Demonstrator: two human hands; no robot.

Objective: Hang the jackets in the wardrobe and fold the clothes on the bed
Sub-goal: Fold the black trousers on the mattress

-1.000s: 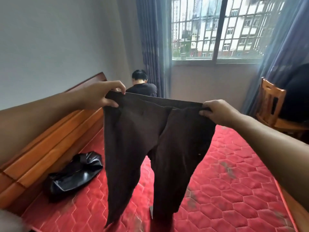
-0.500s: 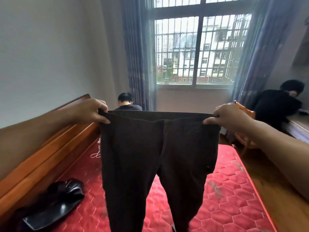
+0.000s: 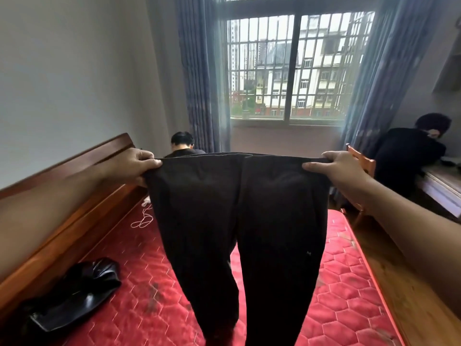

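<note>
Since the earlier frame, the dark trousers (image 3: 237, 221) are stretched wider and level. One waistband corner is pinched by the left hand (image 3: 132, 167), the other by the right hand (image 3: 334, 168); the legs are hung above the red bed (image 3: 349, 283).

One pair of trousers (image 3: 237, 221), one jacket (image 3: 74, 295), two people (image 3: 182, 144) (image 3: 409, 156).

Trousers (image 3: 237, 221), hems out of view.
</note>
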